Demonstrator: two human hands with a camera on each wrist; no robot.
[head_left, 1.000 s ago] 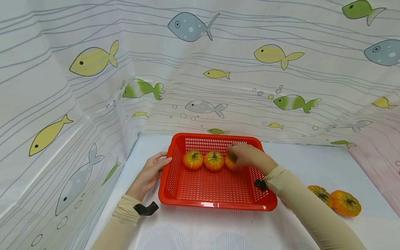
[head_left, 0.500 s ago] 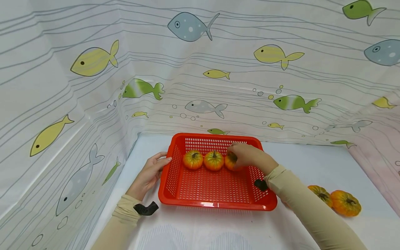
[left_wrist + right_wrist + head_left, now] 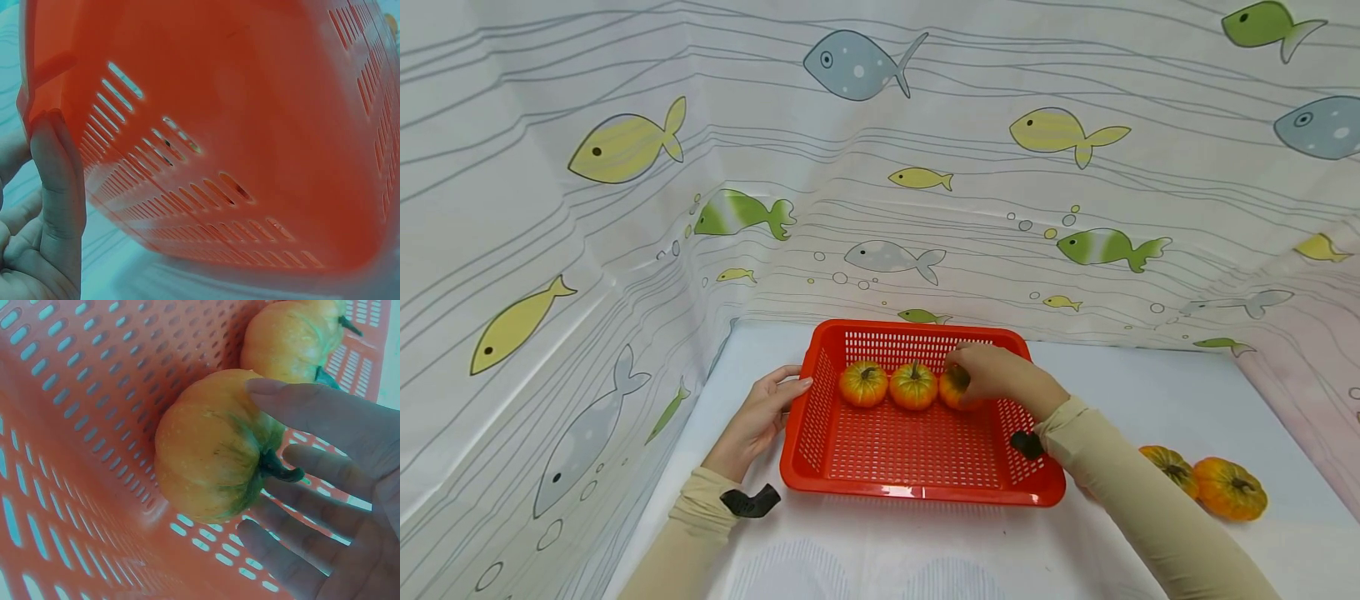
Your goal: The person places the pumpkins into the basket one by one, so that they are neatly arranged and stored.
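Observation:
A red plastic basket [image 3: 917,492] with slotted walls stands on the white table. My left hand [image 3: 760,417] grips its left rim, thumb on the rim and the other fingers outside; in the left wrist view, fingers [image 3: 57,187] press up under the lip. Inside, three small orange pumpkins sit in a row along the back wall: a left pumpkin [image 3: 863,385], a middle pumpkin [image 3: 913,387] and a right pumpkin [image 3: 209,450]. My right hand [image 3: 1000,375] holds the right pumpkin between thumb and fingers, its dark green stem towards the palm. It rests on or close to the basket floor.
Right of the basket, two more pumpkins lie side by side on the table, a greener pumpkin [image 3: 1172,468] and an orange pumpkin [image 3: 1231,488]. My right forearm partly hides that area, with a bit of orange beside it. A fish-patterned sheet [image 3: 880,208] surrounds the table.

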